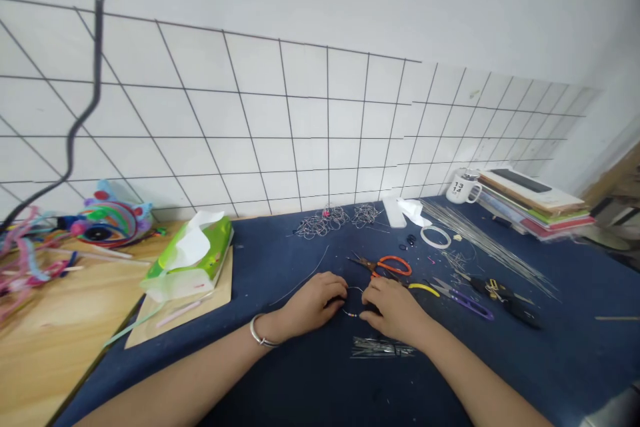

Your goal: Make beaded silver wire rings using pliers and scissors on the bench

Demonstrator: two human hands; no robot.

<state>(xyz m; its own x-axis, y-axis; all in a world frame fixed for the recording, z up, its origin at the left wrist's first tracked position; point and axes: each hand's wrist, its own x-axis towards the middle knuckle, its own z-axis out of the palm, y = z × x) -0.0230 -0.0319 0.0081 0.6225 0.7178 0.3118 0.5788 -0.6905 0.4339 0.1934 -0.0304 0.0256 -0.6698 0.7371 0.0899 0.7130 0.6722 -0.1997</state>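
I am seeing the thin silver wire loop with small beads (353,315) lying between my left hand (317,300) and my right hand (395,307), low over the dark blue cloth (295,363). Its far and near strands are running roughly left to right, bridging the fingers; the curve is showing no clear long axis. The left fingers are meeting it from the left, the right fingers from the right, and the beads on the near strand are sitting closer to the right thumb. Both hands are curling, thumb on the near side, but I cannot tell whether either set of fingers is clamping the wire.
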